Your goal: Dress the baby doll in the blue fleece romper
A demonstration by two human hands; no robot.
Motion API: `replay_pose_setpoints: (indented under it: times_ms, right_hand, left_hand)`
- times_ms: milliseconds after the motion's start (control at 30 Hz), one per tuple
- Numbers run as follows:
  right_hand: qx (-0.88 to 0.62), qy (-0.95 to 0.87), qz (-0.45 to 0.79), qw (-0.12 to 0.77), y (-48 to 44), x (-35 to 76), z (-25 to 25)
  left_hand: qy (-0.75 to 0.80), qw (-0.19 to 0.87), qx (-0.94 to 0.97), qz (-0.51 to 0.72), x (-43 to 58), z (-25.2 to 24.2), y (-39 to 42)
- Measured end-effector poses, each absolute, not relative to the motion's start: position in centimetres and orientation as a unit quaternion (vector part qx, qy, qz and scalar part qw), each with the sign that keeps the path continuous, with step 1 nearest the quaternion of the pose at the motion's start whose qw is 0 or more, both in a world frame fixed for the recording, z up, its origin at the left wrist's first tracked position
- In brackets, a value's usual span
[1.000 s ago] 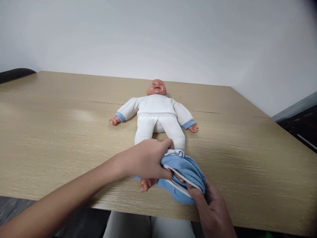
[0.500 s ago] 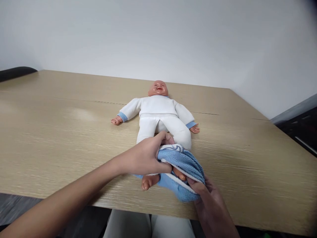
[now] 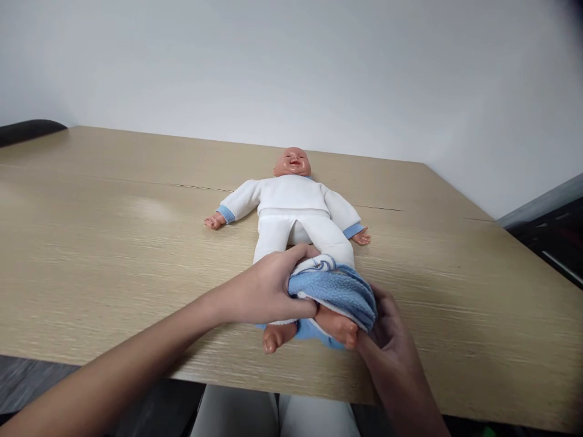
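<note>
A baby doll (image 3: pixel 296 206) in white top and trousers lies on its back on the wooden table (image 3: pixel 113 243), head away from me, arms spread. A blue fleece garment (image 3: pixel 334 291) with white trim is bunched around its lower legs; both bare feet stick out below it. My left hand (image 3: pixel 268 288) is closed on the garment's left side, thumb under its hem. My right hand (image 3: pixel 387 331) grips the garment's right edge beside the doll's right-side foot (image 3: pixel 337 325).
The table's near edge runs just below the doll's feet. My lap in light trousers (image 3: pixel 273 419) shows under it. A dark chair back (image 3: pixel 27 130) sits at far left, a dark surface (image 3: pixel 555 233) at right, and a plain white wall behind.
The blue garment has slid up the doll's legs, away from me. The second foot, hidden inside the garment before, now pokes out. Both hands moved up with the garment.
</note>
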State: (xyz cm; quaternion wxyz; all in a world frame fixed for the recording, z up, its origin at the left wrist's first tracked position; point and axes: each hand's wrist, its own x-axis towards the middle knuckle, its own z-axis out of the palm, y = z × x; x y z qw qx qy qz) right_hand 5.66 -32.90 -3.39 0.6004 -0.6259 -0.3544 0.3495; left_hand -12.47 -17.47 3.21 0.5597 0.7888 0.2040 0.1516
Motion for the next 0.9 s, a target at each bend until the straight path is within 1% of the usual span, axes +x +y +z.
replay_pose_setpoints:
  times_ms: [67, 100, 233, 400, 500, 567, 667, 800, 900]
  right_hand:
    - [-0.618, -0.387, 0.337, 0.596, -32.4, 6.7, -2.9]
    - [-0.621, -0.405, 0.337, 0.580, -32.1, 7.3, -2.6]
    - [-0.640, -0.491, 0.355, 0.473, -30.8, 10.1, -1.4]
    - [-0.594, -0.614, 0.390, 0.343, -28.9, 13.0, 0.4]
    - [-0.564, -0.653, 0.423, 0.278, -28.0, 14.1, 1.3]
    - [-0.557, -0.666, 0.427, 0.254, -27.4, 14.9, 1.6]
    - [-0.523, -0.682, 0.433, 0.271, -26.3, 16.1, 1.5]
    - [-0.472, -0.664, 0.469, 0.340, -24.0, 17.1, 0.9]
    - [-0.466, -0.619, 0.515, 0.368, -22.1, 17.0, 0.5]
  left_hand:
    - [0.193, 0.548, 0.799, 0.157, -12.5, 3.1, -17.2]
    - [0.188, 0.540, 0.805, 0.161, -12.5, 3.0, -17.1]
    - [0.164, 0.494, 0.836, 0.174, -12.6, 2.8, -16.4]
    - [0.162, 0.398, 0.883, 0.190, -12.7, 2.9, -15.9]
    - [0.173, 0.343, 0.903, 0.193, -13.1, 3.2, -16.0]
    - [0.186, 0.299, 0.914, 0.204, -13.9, 3.3, -16.0]
    - [0.208, 0.272, 0.913, 0.220, -16.1, 3.3, -15.6]
    - [0.198, 0.308, 0.915, 0.170, -18.7, 3.3, -14.2]
    - [0.161, 0.344, 0.912, 0.152, -19.0, 3.2, -12.9]
